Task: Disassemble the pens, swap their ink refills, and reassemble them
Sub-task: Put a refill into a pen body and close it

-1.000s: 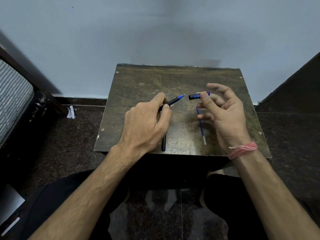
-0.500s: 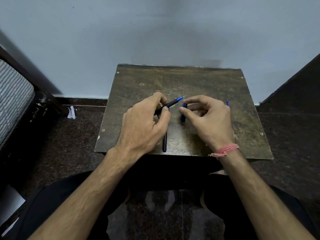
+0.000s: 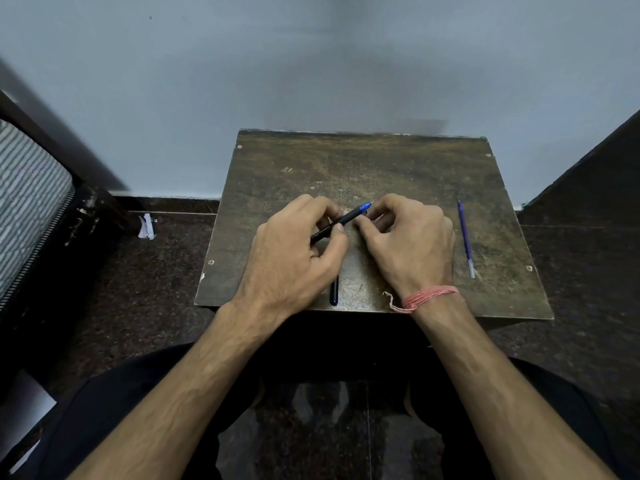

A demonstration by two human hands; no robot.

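My left hand (image 3: 298, 251) grips a black pen (image 3: 341, 221) with a blue tip, held slanting up to the right over the small wooden table (image 3: 381, 168). My right hand (image 3: 412, 237) pinches the pen's blue front end with thumb and forefinger. A dark blue pen barrel (image 3: 334, 292) lies near the table's front edge, mostly hidden under my left hand. A loose blue ink refill (image 3: 465, 239) lies on the table to the right of my right hand.
A pale wall stands just behind the table. A striped chair back (image 3: 31, 202) is at the left and a dark panel (image 3: 595, 168) at the right. A scrap of white paper (image 3: 147, 226) lies on the dark stone floor.
My right hand came down and left from above the refill and now pinches the tip end of the pen in my left hand. The refill now lies uncovered at the right.
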